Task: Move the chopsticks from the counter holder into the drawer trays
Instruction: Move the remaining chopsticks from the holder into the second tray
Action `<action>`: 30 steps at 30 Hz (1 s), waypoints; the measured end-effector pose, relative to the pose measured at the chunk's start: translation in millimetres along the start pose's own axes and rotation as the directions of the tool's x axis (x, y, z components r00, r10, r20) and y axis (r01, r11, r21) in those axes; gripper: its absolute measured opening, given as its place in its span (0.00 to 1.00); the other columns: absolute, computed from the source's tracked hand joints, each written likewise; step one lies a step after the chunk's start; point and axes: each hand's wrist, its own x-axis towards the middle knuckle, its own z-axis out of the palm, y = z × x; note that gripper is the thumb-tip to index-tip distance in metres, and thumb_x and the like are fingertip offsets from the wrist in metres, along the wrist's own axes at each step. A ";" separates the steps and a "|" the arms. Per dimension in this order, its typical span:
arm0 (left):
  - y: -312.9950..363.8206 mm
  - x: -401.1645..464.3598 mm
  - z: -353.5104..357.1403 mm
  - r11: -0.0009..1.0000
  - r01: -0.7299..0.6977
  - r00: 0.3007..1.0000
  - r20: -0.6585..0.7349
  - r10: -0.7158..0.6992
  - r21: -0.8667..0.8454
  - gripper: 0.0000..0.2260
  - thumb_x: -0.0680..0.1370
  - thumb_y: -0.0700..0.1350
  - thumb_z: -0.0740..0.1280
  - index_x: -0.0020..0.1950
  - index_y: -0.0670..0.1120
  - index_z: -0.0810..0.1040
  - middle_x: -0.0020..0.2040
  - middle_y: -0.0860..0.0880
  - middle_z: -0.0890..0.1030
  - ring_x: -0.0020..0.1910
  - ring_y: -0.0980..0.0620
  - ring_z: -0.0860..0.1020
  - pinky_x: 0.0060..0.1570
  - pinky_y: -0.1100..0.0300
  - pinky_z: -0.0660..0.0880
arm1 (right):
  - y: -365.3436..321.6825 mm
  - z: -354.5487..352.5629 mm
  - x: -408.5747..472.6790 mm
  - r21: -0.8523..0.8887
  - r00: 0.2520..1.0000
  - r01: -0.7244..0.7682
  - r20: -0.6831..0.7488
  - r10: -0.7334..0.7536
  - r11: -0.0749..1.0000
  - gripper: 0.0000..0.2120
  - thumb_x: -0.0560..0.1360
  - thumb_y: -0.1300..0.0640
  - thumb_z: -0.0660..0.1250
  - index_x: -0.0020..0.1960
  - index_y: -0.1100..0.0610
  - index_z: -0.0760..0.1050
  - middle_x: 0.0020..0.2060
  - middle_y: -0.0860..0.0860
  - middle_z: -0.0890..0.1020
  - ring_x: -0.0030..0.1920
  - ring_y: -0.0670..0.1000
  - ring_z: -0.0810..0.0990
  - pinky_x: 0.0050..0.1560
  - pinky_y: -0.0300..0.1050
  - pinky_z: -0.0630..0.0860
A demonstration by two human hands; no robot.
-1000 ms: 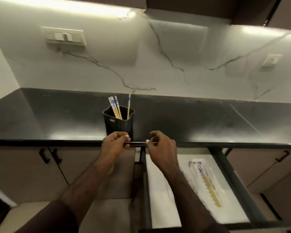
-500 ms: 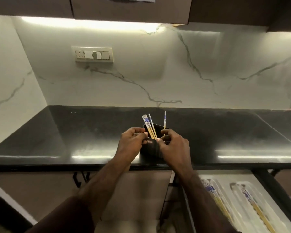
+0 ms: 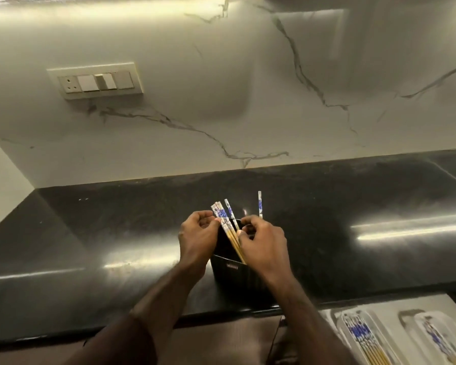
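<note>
A black holder (image 3: 228,271) stands on the dark counter near its front edge. A bunch of blue-and-white-topped bamboo chopsticks (image 3: 224,223) leans left in it, and a single chopstick (image 3: 259,204) stands upright at the right. My left hand (image 3: 196,239) is at the holder's left side, its curled fingertips pinching the bunch. My right hand (image 3: 265,246) is over the holder's right side, thumb and curled fingers on the chopstick shafts. In the drawer at bottom right, a white tray (image 3: 338,321) holds several chopsticks (image 3: 359,335); a second tray has a pair (image 3: 433,337).
The black counter (image 3: 116,233) runs left and right below a marble backsplash with a switch plate (image 3: 95,80). Brown cabinet fronts (image 3: 221,343) sit under the counter edge. The open drawer reaches out at lower right.
Both hands rose from the counter edge to the holder and closed on the chopsticks. The view shifted left and nearer, so the drawer now shows only at the lower right corner.
</note>
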 end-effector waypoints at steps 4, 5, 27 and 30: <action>-12.0 31.3 14.2 0.997 0.065 0.998 -0.027 -0.064 0.041 0.08 0.74 0.40 0.72 0.51 0.48 0.80 0.45 0.54 0.84 0.43 0.62 0.82 0.42 0.67 0.77 | 3.5 18.9 18.6 -0.018 0.999 -0.016 0.047 0.017 1.000 0.11 0.75 0.54 0.67 0.56 0.50 0.80 0.41 0.46 0.85 0.39 0.42 0.82 0.44 0.40 0.81; -14.6 38.9 16.3 0.995 0.086 0.996 -0.019 -0.086 0.047 0.10 0.74 0.40 0.72 0.53 0.47 0.79 0.46 0.52 0.84 0.45 0.59 0.82 0.48 0.62 0.79 | 3.4 22.9 23.1 -0.031 0.998 -0.027 0.058 0.029 0.999 0.11 0.75 0.53 0.66 0.56 0.50 0.80 0.42 0.47 0.85 0.41 0.44 0.82 0.47 0.44 0.80; -43.9 86.9 22.7 0.987 0.156 0.968 0.204 -0.147 -0.029 0.07 0.71 0.39 0.76 0.47 0.46 0.85 0.39 0.52 0.87 0.39 0.58 0.85 0.35 0.72 0.76 | 8.2 71.1 45.5 -0.193 0.974 -0.217 0.023 0.226 0.957 0.11 0.77 0.54 0.67 0.59 0.48 0.79 0.46 0.45 0.85 0.47 0.44 0.82 0.47 0.34 0.72; -42.9 87.5 21.3 0.987 0.159 0.969 0.195 -0.154 -0.011 0.05 0.70 0.41 0.78 0.44 0.48 0.86 0.37 0.53 0.87 0.39 0.59 0.85 0.37 0.71 0.75 | 9.9 72.0 46.3 -0.202 0.970 -0.227 0.044 0.240 0.953 0.12 0.77 0.53 0.66 0.60 0.49 0.79 0.47 0.46 0.85 0.48 0.46 0.82 0.52 0.41 0.77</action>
